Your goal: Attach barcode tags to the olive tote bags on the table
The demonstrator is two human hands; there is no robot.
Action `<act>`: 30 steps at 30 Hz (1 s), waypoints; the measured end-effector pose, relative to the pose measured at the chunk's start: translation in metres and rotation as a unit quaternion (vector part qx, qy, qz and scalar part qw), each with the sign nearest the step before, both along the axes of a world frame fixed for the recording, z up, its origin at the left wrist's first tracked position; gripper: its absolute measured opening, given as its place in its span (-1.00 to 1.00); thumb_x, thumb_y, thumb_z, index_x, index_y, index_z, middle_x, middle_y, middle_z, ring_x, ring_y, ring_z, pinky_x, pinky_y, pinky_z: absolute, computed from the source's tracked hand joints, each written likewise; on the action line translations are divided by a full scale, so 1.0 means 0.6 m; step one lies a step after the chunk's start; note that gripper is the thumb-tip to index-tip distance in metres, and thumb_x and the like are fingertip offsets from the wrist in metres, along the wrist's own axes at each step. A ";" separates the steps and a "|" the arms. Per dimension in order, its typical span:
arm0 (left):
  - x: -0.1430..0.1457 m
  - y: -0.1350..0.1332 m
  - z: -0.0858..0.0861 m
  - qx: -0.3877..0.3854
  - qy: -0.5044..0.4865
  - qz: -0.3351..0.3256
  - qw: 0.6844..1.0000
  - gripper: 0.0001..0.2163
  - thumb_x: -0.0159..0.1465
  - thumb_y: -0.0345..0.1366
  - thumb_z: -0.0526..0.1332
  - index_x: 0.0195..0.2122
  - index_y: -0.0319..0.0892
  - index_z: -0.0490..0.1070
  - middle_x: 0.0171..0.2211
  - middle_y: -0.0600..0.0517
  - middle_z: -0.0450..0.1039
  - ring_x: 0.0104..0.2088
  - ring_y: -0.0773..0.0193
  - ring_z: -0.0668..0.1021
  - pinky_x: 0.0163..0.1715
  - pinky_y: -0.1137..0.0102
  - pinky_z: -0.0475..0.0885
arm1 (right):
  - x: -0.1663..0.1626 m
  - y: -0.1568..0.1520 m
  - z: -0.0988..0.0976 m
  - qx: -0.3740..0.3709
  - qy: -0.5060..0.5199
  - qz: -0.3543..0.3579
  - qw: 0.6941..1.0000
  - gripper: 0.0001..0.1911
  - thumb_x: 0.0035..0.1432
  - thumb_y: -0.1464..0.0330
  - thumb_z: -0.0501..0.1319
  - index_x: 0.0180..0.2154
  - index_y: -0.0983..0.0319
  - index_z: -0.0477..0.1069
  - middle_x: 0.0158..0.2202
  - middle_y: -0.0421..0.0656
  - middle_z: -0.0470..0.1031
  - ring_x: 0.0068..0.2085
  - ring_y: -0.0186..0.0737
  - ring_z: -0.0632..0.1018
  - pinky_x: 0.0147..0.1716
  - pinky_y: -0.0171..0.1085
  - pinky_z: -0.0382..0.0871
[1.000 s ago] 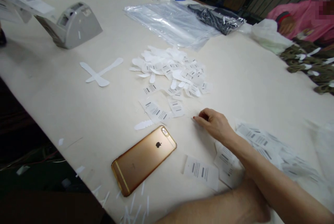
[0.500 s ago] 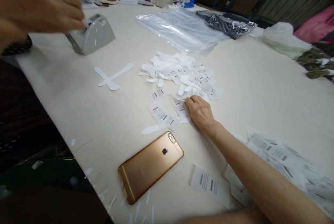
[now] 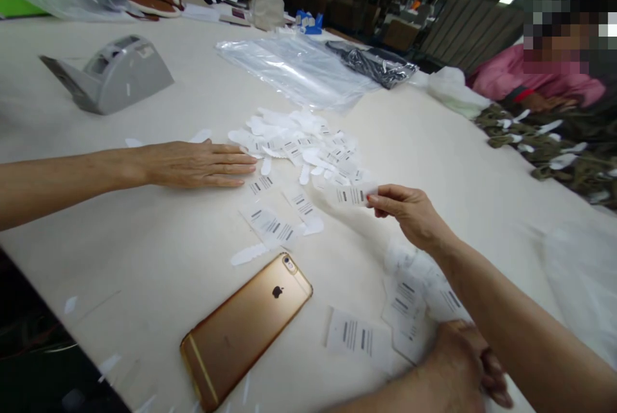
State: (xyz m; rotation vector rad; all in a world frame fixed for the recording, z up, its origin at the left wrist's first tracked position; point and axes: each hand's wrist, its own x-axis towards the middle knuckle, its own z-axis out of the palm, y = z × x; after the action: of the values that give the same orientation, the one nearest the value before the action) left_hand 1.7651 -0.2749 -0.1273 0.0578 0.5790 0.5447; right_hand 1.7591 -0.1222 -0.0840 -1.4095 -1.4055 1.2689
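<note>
My left hand (image 3: 197, 164) lies flat on the table, fingers stretched toward a heap of white toothed strips and printed labels (image 3: 303, 143). Its fingertips reach the heap's left side. Pinched in my right hand (image 3: 407, 207) is a printed label (image 3: 351, 194), raised slightly at the heap's right edge. Several more printed labels (image 3: 272, 223) are spread below the heap, next to a single white toothed strip (image 3: 248, 254). A gold phone (image 3: 248, 329) rests nearer to me. Under my right forearm, a blurred third hand (image 3: 457, 361), seemingly another person's, is beside more labels (image 3: 405, 304).
A grey tape dispenser (image 3: 128, 76) stands at upper left. Clear plastic bags (image 3: 299, 69) and a bagged dark item (image 3: 371, 63) lie farther back. At right, a person in pink (image 3: 501, 76) sits by olive pieces with white tags (image 3: 540, 143). The table edge runs along lower left.
The view has swung right. The hand raised near the tape dispenser has come down, and my left hand lies flat by the heap. My right hand has lifted a label off the table.
</note>
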 end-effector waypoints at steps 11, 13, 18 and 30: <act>0.018 -0.006 -0.025 -0.020 -0.020 -0.080 0.996 -0.80 0.00 -0.18 0.15 -0.54 -0.17 0.15 -0.73 0.21 0.02 -0.75 0.51 0.01 -0.70 0.50 -0.05 | 0.072 -0.041 0.029 -0.001 -0.036 -0.021 0.999 -0.73 -0.13 0.23 0.32 -0.41 0.29 0.47 -0.51 -0.18 0.39 -0.51 -0.40 0.32 -0.49 -0.34 0.24; 0.018 -0.006 -0.026 -0.022 -0.029 -0.074 0.997 -0.77 0.04 -0.14 0.15 -0.52 -0.18 0.16 -0.73 0.21 0.03 -0.75 0.52 0.01 -0.69 0.51 -0.05 | 0.091 -0.060 0.043 0.001 -0.076 0.013 0.997 -0.74 -0.11 0.22 0.30 -0.38 0.27 0.47 -0.47 -0.17 0.43 -0.50 -0.38 0.34 -0.47 -0.33 0.27; 0.016 -0.003 -0.024 -0.015 -0.072 -0.066 0.995 -0.71 0.03 -0.10 0.22 -0.50 -0.19 0.16 -0.73 0.23 0.02 -0.75 0.55 0.01 -0.70 0.54 -0.09 | 0.154 -0.135 0.092 0.103 -0.306 0.128 0.938 -0.80 0.09 0.25 0.15 -0.33 0.21 0.48 -0.34 -0.11 0.49 -0.29 -0.26 0.46 -0.27 -0.27 0.34; 0.011 0.005 -0.025 -0.003 -0.104 -0.061 0.993 -0.86 0.03 -0.36 0.18 -0.52 -0.24 0.19 -0.64 0.13 0.27 -0.77 0.61 0.04 -0.73 0.59 -0.11 | 0.255 -0.278 0.075 0.322 -0.577 0.221 0.717 -0.73 0.15 0.57 -0.03 -0.24 0.22 0.37 -0.21 -0.15 0.50 -0.17 -0.36 0.48 0.00 -0.16 0.22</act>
State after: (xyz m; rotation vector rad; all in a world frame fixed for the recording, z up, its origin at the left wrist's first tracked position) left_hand 1.7719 -0.2721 -0.1421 0.0308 0.3714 0.4237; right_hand 1.9119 -0.2888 -0.0391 -1.3580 -2.7757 -0.1735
